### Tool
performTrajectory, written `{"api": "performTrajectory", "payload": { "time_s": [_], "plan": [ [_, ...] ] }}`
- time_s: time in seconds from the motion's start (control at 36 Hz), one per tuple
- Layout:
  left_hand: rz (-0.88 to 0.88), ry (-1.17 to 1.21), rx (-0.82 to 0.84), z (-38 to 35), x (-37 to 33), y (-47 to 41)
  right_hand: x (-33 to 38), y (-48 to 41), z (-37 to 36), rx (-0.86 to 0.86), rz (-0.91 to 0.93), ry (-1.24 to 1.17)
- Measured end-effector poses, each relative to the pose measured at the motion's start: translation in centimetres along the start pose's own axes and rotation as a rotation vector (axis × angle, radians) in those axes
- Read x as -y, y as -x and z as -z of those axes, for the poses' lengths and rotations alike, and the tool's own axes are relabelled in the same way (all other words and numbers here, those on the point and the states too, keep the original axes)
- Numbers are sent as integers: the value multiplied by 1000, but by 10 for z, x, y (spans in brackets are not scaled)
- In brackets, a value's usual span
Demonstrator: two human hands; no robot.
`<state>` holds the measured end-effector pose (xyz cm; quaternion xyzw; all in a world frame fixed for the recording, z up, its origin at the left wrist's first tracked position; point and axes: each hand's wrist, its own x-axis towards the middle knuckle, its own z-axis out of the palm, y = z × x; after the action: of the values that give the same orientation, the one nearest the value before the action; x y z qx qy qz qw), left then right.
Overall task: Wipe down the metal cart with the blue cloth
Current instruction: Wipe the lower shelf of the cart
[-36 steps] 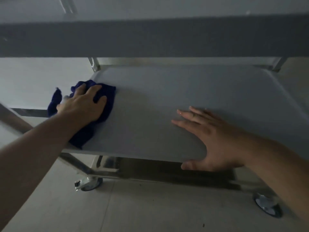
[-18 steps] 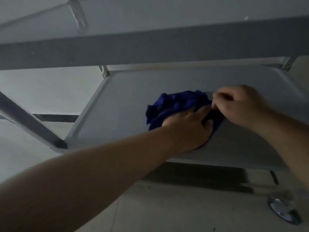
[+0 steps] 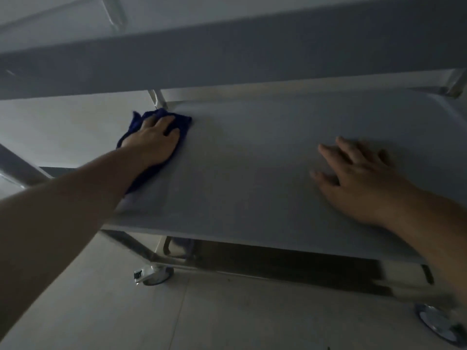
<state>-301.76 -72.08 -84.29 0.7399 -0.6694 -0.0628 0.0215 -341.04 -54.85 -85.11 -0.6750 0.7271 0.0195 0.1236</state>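
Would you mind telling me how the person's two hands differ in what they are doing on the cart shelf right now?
The left hand presses the blue cloth onto the shelf; the right hand has no cloth under it. The left hand sits at the shelf's far left corner, while the right hand lies toward the right side, fingers spread. Both rest palm-down on the same middle shelf.

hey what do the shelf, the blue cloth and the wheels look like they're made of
Shelf: probably brushed metal, flat grey with a dull sheen.
Blue cloth: soft fabric, bunched into folds.
Wheels: shiny metal housings, seemingly; the tyre material is too dark to tell.
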Motion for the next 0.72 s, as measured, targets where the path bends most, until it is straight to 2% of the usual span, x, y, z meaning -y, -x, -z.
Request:
{"api": "performTrajectory", "payload": {
  "time_s": [0.08,0.17,0.39,0.53,0.64,0.72],
  "plan": [
    [133,26,-18,0,-14,0,-2,0,0,4,8,5],
    [154,-38,5,-6,-23,20,-6,1,-2,7,2,7],
    [-132,-138,74,-21,-13,122,-2,-1,-4,5,-6,8],
    [-238,-31,-20,-11,-16,44,1,-2,-2,18,-10,16],
    [-12,-5,8,2,-21,-36,3,1,0,28,-16,28],
    [33,18,8,1,-32,-45,4,3,3,40,-27,19]
  ]
}}
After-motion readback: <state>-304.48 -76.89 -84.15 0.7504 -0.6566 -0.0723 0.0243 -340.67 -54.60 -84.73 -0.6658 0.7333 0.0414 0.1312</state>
